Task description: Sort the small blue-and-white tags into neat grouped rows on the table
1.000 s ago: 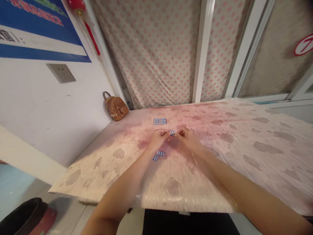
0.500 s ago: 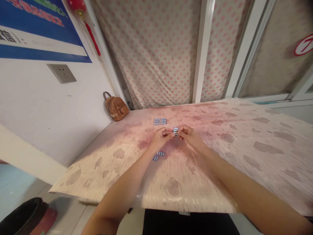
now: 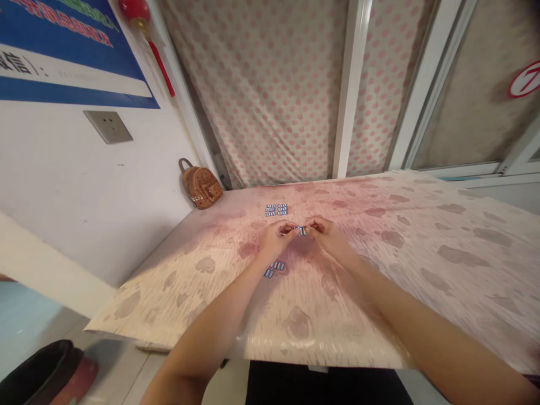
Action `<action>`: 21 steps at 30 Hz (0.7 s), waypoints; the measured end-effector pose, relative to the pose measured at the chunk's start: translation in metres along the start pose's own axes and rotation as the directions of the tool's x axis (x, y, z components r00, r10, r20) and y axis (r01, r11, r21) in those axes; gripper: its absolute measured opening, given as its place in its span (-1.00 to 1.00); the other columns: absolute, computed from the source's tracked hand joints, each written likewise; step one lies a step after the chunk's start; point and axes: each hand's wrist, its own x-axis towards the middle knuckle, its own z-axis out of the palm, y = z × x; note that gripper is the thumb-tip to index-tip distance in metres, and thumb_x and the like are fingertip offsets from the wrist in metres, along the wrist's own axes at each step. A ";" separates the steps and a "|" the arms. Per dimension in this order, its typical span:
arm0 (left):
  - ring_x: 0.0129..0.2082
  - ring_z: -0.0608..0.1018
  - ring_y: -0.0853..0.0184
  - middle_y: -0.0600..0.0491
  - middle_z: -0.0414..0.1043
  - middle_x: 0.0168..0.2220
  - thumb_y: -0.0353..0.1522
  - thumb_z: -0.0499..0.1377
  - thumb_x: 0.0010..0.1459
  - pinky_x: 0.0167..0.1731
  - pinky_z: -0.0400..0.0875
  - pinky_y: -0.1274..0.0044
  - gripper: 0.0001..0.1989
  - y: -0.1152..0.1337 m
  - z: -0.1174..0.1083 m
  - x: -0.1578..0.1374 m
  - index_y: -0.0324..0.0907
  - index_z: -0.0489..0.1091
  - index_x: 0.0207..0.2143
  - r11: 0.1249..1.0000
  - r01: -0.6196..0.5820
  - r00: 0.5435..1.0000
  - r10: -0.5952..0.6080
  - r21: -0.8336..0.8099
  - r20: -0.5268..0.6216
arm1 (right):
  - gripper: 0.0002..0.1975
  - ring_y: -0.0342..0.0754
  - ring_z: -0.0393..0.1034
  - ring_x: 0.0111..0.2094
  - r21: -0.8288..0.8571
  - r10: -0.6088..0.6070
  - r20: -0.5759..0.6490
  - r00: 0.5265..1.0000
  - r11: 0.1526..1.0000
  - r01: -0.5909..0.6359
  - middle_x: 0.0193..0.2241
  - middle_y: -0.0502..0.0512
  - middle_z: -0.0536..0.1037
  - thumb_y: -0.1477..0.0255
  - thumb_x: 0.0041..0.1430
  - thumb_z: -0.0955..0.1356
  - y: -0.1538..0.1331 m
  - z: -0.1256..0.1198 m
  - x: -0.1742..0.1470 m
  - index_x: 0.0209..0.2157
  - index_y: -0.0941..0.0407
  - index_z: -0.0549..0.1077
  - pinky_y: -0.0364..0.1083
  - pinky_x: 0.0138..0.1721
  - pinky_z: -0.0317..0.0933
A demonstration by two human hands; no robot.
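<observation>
Between the fingertips of both hands is a small blue-and-white piece (image 3: 301, 230), held just over the table; its exact kind is too small to make out. My left hand (image 3: 279, 236) pinches its left end and my right hand (image 3: 324, 232) its right end. Beyond the hands, similar small blue-and-white pieces (image 3: 276, 210) lie in two neat blocks of short rows. Nearer to me, several more loose pieces (image 3: 274, 269) lie beside my left wrist, which partly hides them.
A patterned plastic cloth covers the table (image 3: 422, 270). A small brown backpack-shaped bag (image 3: 202, 187) stands at the back left corner by the wall. Behind hangs a dotted curtain (image 3: 270, 84). A dark-lined bin (image 3: 50, 371) is on the floor at lower left.
The held piece has turned from showing a stack of stripes to lying flatter between the hands. My right fingers have shifted slightly. The pieces on the table stay put.
</observation>
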 end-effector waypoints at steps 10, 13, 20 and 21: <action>-0.52 0.48 0.42 0.04 0.52 -0.49 -0.19 0.45 -0.11 -0.43 0.35 0.57 -0.65 0.001 0.003 0.001 -0.26 0.49 -0.43 0.967 0.132 0.991 -0.134 -0.219 0.003 | -0.80 -0.09 0.38 -0.51 0.037 0.069 0.013 0.998 0.997 -0.069 -0.51 -0.01 0.50 0.23 0.02 0.35 0.003 0.002 0.001 -0.43 0.07 0.41 -0.09 -0.41 0.24; -0.53 0.47 0.43 0.04 0.51 -0.51 -0.13 0.44 -0.12 -0.44 0.35 0.57 -0.61 0.001 0.003 0.000 -0.27 0.50 -0.44 0.959 0.156 0.987 -0.157 -0.236 0.015 | -0.82 -0.10 0.39 -0.51 0.001 0.049 0.024 0.999 0.999 -0.049 -0.49 0.00 0.52 0.25 0.07 0.34 0.006 0.003 -0.001 -0.40 0.07 0.41 -0.10 -0.41 0.24; -0.53 0.46 0.42 -0.01 0.54 -0.48 -0.10 0.39 -0.05 -0.44 0.35 0.56 -0.62 0.004 0.002 0.002 -0.27 0.51 -0.44 0.964 0.193 0.981 -0.188 -0.184 0.044 | -0.86 -0.11 0.42 -0.52 -0.018 0.042 0.068 0.997 0.999 -0.041 -0.48 0.00 0.55 0.28 0.14 0.32 0.008 0.005 -0.003 -0.39 0.06 0.39 -0.12 -0.42 0.28; -0.52 0.47 0.42 0.00 0.54 -0.48 -0.13 0.37 -0.02 -0.44 0.35 0.56 -0.65 0.006 -0.003 0.002 -0.27 0.51 -0.44 0.970 0.193 0.981 -0.187 -0.148 0.055 | -0.86 -0.11 0.41 -0.52 -0.012 0.045 0.072 0.996 0.999 -0.044 -0.49 0.00 0.54 0.29 0.14 0.32 0.006 0.005 -0.003 -0.39 0.06 0.38 -0.12 -0.42 0.27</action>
